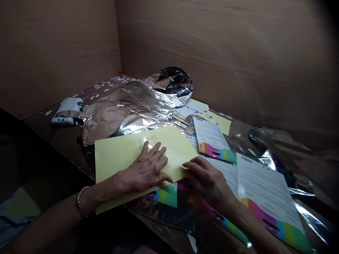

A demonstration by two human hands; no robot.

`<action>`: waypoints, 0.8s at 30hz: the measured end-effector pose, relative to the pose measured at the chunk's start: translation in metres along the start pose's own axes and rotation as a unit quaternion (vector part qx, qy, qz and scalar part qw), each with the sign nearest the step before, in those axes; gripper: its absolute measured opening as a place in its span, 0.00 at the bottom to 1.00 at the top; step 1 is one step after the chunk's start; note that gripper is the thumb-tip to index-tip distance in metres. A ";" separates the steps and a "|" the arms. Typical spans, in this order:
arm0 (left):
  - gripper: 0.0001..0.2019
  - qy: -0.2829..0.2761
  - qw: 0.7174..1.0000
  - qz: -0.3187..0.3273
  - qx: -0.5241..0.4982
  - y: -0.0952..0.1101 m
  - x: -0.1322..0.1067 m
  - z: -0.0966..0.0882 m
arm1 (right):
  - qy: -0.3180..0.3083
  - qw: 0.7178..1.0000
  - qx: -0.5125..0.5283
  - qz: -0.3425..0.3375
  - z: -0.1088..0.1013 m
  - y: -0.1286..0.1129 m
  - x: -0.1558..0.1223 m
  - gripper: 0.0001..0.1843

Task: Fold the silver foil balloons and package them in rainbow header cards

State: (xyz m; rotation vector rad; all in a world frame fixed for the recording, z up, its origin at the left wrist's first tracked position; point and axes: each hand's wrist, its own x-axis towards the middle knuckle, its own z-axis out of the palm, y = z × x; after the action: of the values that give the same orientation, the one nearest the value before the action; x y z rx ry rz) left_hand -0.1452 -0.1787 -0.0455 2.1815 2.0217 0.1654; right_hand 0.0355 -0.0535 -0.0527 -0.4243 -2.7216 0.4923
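My left hand [148, 168] lies flat and open on a pale yellow glossy sheet [119, 155] on the table, fingers spread, a bracelet on its wrist. My right hand [208, 180] is at the sheet's right edge, fingers curled and pinching at that edge. The sheet rests over crumpled silver foil [124, 109] and over rainbow-edged packaging cards [165, 195].
More printed cards with rainbow ends [212, 139] [267, 194] lie to the right, with yellow paper pieces [217, 120] behind. A round silver foil plate [174, 83] sits near the wall. A white device [67, 111] lies at the left. Wooden walls enclose the corner. Shiny foil [286, 165] lies at the far right.
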 end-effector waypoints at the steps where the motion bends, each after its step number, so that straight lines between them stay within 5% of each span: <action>1: 0.28 0.012 1.000 0.004 0.011 0.003 0.005 0.003 | -0.019 1.000 0.002 -0.002 0.005 -0.002 0.000 0.11; 8: 0.32 0.004 0.998 0.012 0.056 0.007 0.021 0.032 | -0.048 0.999 0.013 -0.011 0.016 -0.002 -0.002 0.15; 18: 0.33 0.017 0.996 0.017 0.083 0.006 0.019 0.038 | -0.054 0.993 0.094 0.057 0.015 -0.005 0.005 0.08; 24: 0.33 -0.005 0.997 0.010 0.077 0.007 0.020 0.035 | -0.078 0.994 0.042 0.061 0.017 -0.008 0.008 0.07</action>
State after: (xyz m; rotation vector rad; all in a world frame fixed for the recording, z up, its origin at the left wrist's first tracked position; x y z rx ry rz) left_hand -0.1304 -0.1608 -0.0795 2.2870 2.0727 -0.0006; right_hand 0.0203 -0.0624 -0.0620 -0.5537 -2.8232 0.6975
